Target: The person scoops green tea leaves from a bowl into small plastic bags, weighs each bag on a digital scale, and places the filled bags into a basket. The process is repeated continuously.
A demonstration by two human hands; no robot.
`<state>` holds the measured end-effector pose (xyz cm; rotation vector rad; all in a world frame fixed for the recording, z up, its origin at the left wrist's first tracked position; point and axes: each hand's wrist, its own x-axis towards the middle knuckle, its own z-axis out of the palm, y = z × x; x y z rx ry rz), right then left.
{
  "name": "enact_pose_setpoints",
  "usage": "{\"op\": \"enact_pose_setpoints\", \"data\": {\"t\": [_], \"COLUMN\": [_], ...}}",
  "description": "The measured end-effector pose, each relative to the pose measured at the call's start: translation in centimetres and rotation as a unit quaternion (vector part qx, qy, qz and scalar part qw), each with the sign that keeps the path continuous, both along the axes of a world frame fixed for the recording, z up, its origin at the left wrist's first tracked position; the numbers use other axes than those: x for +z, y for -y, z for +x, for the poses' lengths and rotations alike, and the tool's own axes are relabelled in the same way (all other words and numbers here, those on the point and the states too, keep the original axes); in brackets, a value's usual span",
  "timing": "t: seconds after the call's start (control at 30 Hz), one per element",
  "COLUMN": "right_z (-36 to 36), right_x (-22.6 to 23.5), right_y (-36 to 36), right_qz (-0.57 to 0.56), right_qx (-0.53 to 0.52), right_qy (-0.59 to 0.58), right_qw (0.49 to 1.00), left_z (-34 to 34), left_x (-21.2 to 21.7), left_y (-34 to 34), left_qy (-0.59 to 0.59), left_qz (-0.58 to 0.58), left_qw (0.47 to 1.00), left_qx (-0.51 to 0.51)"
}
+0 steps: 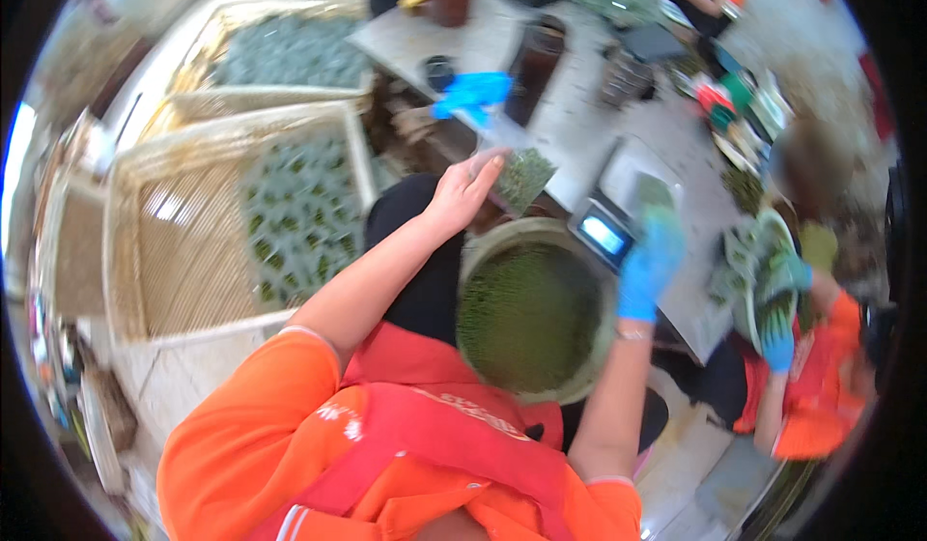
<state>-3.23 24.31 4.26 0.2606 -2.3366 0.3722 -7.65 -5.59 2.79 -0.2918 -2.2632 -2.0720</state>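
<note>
My bare left hand (465, 191) pinches a clear plastic bag (524, 180) partly filled with green leafy bits, held above the far rim of a round bucket. The bucket (471, 251) stands between my knees and holds a mass of fine green plant matter (526, 319). My right hand (651, 263), in a blue glove with green-stained fingers, is over a digital scale (601, 233) with a lit display. Motion smears its fingers, so their grip is unclear. A green patch (655, 191), perhaps a filled bag, shows at the fingertips over the scale's pan.
Left stands a pale crate (121, 242) with rows of filled bags (301, 217); another crate (246, 48) lies behind it. On the table (570, 87) are a blue glove (473, 95) and a dark cylinder (537, 63). At right, a co-worker's blue-gloved hands hold a white basin (748, 295).
</note>
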Motion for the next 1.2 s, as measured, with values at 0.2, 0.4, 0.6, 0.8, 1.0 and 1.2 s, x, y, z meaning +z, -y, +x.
{"op": "enact_pose_setpoints", "data": {"t": [0.2,0.4,0.6,0.8,1.0,1.2], "right_z": [7.9,10.6,11.5,11.8,13.1,14.4], "right_x": [0.2,-5.8,-6.8,-6.1,-7.7,-9.8], "right_y": [-0.5,1.0,2.6,4.7,6.2,6.4], "right_qz": [-0.201,-0.394,-0.374,-0.34,-0.293,-0.109], "right_qx": [-0.057,0.013,0.035,0.007,0.015,-0.11], "right_qy": [0.054,0.246,0.3,0.373,0.405,0.498], "right_qw": [0.977,0.885,0.877,0.863,0.866,0.853], "left_z": [2.7,7.0,3.7,0.8,0.9,0.6], "left_x": [1.2,0.9,-6.2,-13.5,-10.1,-8.5], "left_y": [19.5,35.3,44.6,46.4,41.7,43.2], "left_qy": [-0.059,0.106,0.191,0.251,0.314,0.074], "left_qz": [-0.222,-0.496,-0.428,-0.389,-0.213,-0.22], "left_qw": [0.912,0.724,0.745,0.803,0.887,0.88], "left_qx": [0.339,0.467,0.475,0.376,0.264,0.414]}}
